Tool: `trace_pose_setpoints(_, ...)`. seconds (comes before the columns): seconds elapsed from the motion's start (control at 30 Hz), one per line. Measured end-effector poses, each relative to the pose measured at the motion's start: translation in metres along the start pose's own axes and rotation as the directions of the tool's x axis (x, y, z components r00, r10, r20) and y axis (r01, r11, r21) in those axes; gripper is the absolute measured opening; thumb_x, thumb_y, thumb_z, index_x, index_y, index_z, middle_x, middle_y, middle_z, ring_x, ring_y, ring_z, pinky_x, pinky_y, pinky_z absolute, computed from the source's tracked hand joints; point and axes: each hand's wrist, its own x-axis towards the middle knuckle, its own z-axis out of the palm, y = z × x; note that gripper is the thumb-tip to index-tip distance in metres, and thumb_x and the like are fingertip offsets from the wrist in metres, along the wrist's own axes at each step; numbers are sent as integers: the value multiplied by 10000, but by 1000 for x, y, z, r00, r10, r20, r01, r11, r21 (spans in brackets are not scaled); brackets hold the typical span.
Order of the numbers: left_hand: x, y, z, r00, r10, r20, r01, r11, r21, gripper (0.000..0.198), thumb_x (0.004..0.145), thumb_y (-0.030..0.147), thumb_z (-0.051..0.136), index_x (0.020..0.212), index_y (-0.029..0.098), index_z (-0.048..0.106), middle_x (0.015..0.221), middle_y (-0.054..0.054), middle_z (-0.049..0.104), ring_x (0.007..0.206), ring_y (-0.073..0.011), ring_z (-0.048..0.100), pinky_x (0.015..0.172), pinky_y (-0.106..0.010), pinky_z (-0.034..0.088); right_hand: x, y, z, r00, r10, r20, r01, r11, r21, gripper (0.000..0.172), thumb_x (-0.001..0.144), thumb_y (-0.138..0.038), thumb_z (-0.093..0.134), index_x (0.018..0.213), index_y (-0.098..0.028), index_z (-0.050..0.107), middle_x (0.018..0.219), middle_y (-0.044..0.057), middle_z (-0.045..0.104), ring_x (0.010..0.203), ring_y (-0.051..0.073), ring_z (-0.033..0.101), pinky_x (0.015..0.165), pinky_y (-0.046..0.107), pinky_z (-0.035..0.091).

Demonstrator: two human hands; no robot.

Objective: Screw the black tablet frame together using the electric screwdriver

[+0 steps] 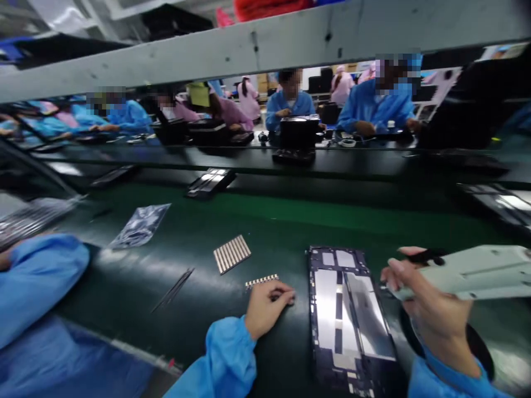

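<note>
My left hand is over the dark green work surface, its thumb and fingers curled together in a pinch. Whatever lies between those fingertips is too small to make out. Just behind it lies a short strip of small metal parts, partly covered by the hand. To its right rests an opened tablet-like device with shiny silver panels in a black frame. At the right, my right hand is wrapped round a pale green power tool, whose narrow end points left, near the device's right edge.
A ribbed metallic strip sheet, thin tweezers-like tools and a clear plastic bag lie to the left. Another person's blue sleeve reaches in there. Further devices lie beyond, below a grey overhead beam. Several co-workers sit opposite.
</note>
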Motion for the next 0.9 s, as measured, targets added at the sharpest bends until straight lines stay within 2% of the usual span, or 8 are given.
trace_pose_setpoints(0.07,7,-5,8,1000,-10,22,10,1000,-7,311,787,428,658,841,129,721,633,-56,707,583,-187,707,606,-277,579,-7,4,35,982,45,182,-48,999,12,278,708,-239,781,924,-183,615,485,-53,573,417,146,553,485,309,491)
trace_pose_setpoints(0.13,10,-10,11,1000,12,6,-12,1000,-5,320,831,419,614,928,131,713,643,-41,693,556,-165,692,594,-265,566,-11,13,66,947,70,315,-77,997,9,265,725,-251,765,924,-177,607,474,-51,574,396,146,544,452,298,473)
trace_pose_setpoints(0.2,11,-15,9,999,33,-42,-34,999,-25,316,858,408,578,969,134,690,670,-28,672,529,-139,671,562,-245,550,-13,25,89,920,85,383,-88,996,-11,254,729,-255,755,915,-176,600,463,-53,570,384,143,537,440,290,465)
trace_pose_setpoints(0.27,11,-18,6,995,31,-100,-38,997,-71,299,867,398,558,971,135,658,676,-8,635,502,-117,646,513,-219,528,-13,35,102,908,101,407,-95,995,-35,247,729,-251,750,906,-176,596,456,-58,564,378,139,532,436,284,463)
trace_pose_setpoints(0.4,11,-20,6,991,4,-133,-22,991,-132,239,866,344,536,957,143,626,693,7,603,495,-100,630,457,-184,494,-12,45,107,908,115,404,-101,993,-56,257,713,-239,756,898,-175,590,445,-62,559,374,135,527,427,278,460)
trace_pose_setpoints(0.5,11,-20,10,991,1,-131,-15,994,-110,205,866,287,525,958,152,649,717,-18,656,552,-112,658,484,-184,510,-11,46,107,910,118,398,-108,993,-49,268,702,-236,767,895,-172,593,444,-57,563,378,138,530,430,283,468)
trace_pose_setpoints(0.63,10,-17,11,992,-10,-129,1,997,-75,203,877,240,501,941,155,673,648,-22,677,590,-130,674,538,-205,547,-12,48,106,912,104,396,-99,995,-32,273,699,-237,779,892,-176,597,446,-58,565,377,143,534,435,294,483)
trace_pose_setpoints(0.9,10,-20,11,991,13,-135,-22,998,-63,208,860,163,480,934,149,674,814,-57,722,709,-145,710,601,-223,585,-11,49,106,911,82,404,-70,997,-44,267,702,-228,774,895,-172,599,451,-58,564,383,142,537,466,310,498)
